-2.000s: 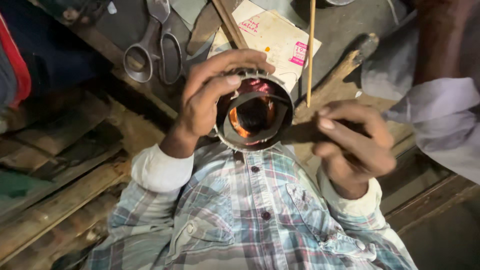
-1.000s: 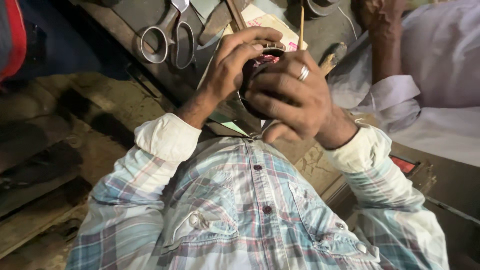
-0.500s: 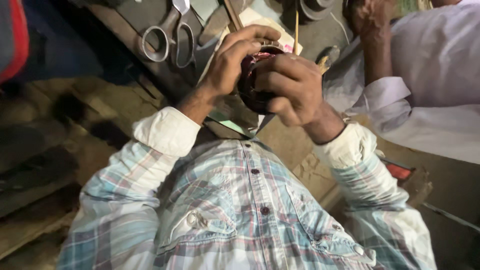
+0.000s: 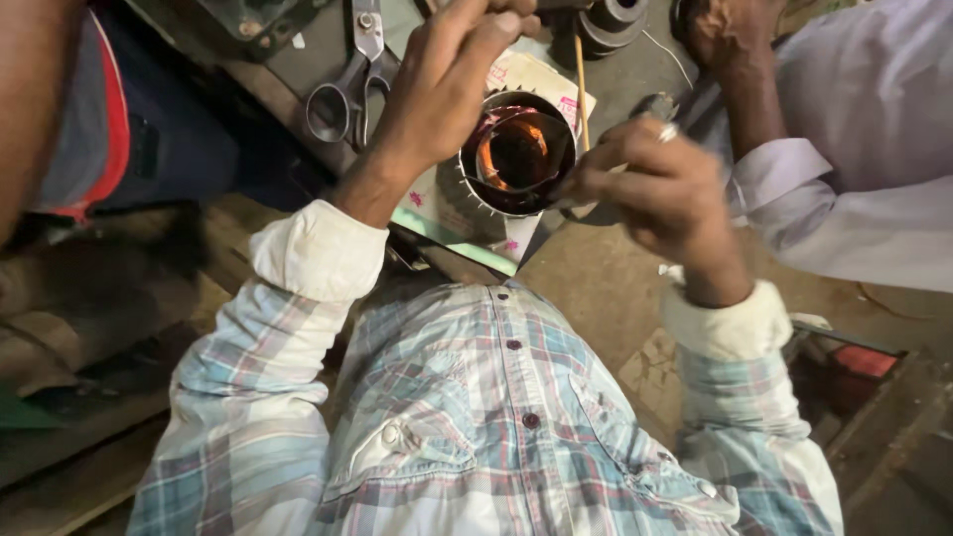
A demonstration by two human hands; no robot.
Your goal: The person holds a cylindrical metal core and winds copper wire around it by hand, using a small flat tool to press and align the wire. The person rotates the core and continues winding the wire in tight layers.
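Observation:
A round metal ring with toothed slots and copper-coloured winding inside [image 4: 516, 154] is held up in front of my chest. My left hand [image 4: 447, 84] grips its far left rim, fingers curled over the top. My right hand [image 4: 655, 189], with a ring on one finger, pinches the ring's right edge; its fingers are closed and something thin may be between them, but I cannot make it out. My plaid shirt fills the lower part of the view.
A pair of large scissors [image 4: 347, 84] lies on the dark bench, beside a printed paper [image 4: 526, 79] and a thin wooden stick [image 4: 581, 79]. Black round parts [image 4: 611, 20] sit at the top. Another person's hand [image 4: 720, 35] and white sleeve [image 4: 854, 189] reach in from the right.
My right hand has slid off the front of the ring to its right edge, uncovering the copper winding. The view has tilted, and the ring sits a little lower.

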